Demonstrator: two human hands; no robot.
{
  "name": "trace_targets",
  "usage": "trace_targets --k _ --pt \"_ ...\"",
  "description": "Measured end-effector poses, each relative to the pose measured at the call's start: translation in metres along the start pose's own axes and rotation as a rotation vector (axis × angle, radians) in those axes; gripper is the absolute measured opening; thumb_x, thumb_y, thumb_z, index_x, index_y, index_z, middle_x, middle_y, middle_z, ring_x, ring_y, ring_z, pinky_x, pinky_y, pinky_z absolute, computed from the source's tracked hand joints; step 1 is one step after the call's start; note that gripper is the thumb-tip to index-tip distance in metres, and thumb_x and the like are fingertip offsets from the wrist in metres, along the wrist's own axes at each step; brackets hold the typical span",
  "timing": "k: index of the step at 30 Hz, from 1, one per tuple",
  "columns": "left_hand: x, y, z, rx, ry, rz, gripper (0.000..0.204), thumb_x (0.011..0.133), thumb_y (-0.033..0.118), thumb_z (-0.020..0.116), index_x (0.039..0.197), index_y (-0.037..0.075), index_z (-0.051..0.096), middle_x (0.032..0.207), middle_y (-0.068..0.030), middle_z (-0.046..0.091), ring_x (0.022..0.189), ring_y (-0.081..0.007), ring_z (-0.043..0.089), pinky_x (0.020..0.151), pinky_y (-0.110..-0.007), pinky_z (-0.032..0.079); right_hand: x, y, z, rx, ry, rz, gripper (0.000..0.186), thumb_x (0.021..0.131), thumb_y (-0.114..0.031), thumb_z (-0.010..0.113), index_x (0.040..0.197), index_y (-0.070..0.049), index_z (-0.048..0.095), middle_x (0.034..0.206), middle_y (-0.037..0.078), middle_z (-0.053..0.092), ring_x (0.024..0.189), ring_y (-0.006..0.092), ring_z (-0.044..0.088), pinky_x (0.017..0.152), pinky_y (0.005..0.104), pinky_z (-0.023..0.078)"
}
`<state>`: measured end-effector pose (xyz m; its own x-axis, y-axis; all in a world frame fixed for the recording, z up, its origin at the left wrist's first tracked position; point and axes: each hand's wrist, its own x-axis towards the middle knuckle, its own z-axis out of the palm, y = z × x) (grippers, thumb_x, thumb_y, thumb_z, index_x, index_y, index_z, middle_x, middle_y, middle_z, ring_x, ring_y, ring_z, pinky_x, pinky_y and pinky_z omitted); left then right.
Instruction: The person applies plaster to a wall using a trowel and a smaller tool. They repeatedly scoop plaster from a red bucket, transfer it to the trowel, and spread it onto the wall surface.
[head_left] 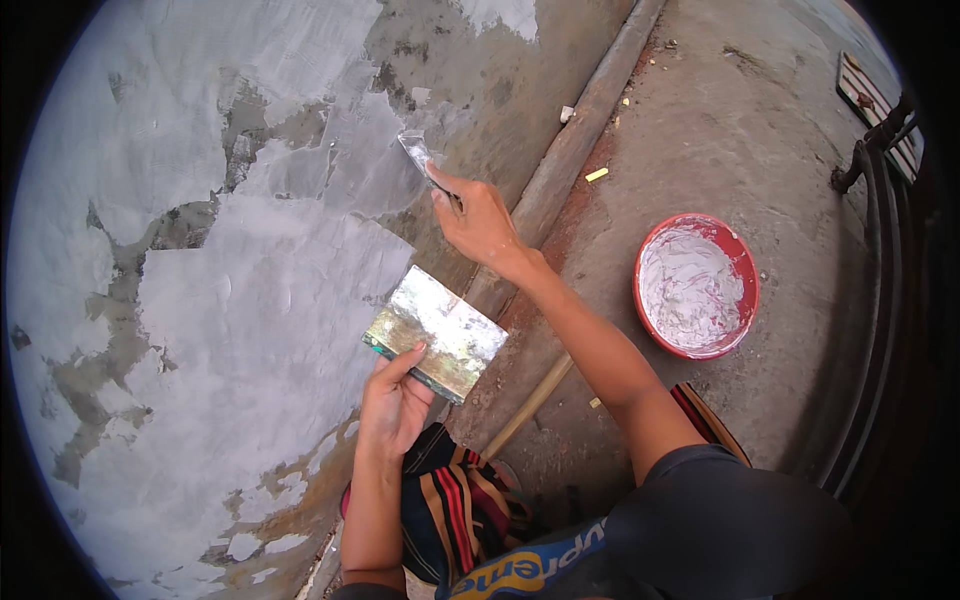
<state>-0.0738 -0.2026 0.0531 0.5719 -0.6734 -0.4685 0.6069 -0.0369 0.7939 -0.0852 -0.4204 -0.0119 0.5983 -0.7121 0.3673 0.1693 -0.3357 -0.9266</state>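
My right hand (478,222) is closed round the handle of a putty knife (413,148), whose blade lies against or very close to the wall (270,290). White putty covers much of that wall in uneven patches, with bare grey-brown plaster between them. Lower down, my left hand (395,400) grips a wide metal scraper (437,328) along its dark green edge, thumb on top. The scraper's flat face is shiny, with brownish smears and a little white on it. It is held out in front of the wall, below the putty knife.
A red bowl (745,270) of white putty stands on the concrete floor (640,190) to the right. A raised ledge (580,130) runs along the wall's foot. A wooden stick (530,402) lies near my striped garment (455,510). Dark metal furniture (880,260) curves along the far right.
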Motion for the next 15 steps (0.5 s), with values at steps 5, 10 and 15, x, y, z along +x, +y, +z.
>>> trace_targets --k 5,10,15 --pt "-0.003 -0.007 0.015 0.022 -0.031 -0.001 0.041 0.094 0.003 0.050 0.132 -0.004 0.039 0.127 -0.0175 0.054 0.116 -0.0268 0.057 0.099 -0.042 0.048 0.041 0.010 -0.045 0.018 0.205 -0.126 0.039 0.090 -0.010 0.056 0.127 0.001 0.056 0.061 0.017 0.050 0.057 0.0095 0.038 0.054 0.0312 0.041" --pt "0.002 -0.005 0.005 0.010 0.009 0.003 0.041 0.094 0.003 0.050 0.132 -0.005 0.038 0.127 -0.0181 0.054 0.116 -0.0271 0.057 0.099 -0.043 0.049 0.031 0.008 -0.011 -0.071 0.101 -0.099 0.038 0.090 -0.012 0.056 0.126 -0.001 0.059 0.061 0.011 0.054 0.056 0.0084 0.038 0.053 0.0313 0.040" --pt "-0.001 -0.004 0.009 0.019 -0.006 -0.004 0.040 0.094 0.003 0.050 0.132 -0.006 0.039 0.126 -0.0185 0.054 0.116 -0.0274 0.057 0.099 -0.043 0.049 0.032 -0.007 -0.050 -0.039 -0.009 0.023 0.039 0.090 -0.012 0.055 0.128 -0.002 0.057 0.059 0.005 0.042 0.055 0.0084 0.037 0.052 0.0306 0.038"
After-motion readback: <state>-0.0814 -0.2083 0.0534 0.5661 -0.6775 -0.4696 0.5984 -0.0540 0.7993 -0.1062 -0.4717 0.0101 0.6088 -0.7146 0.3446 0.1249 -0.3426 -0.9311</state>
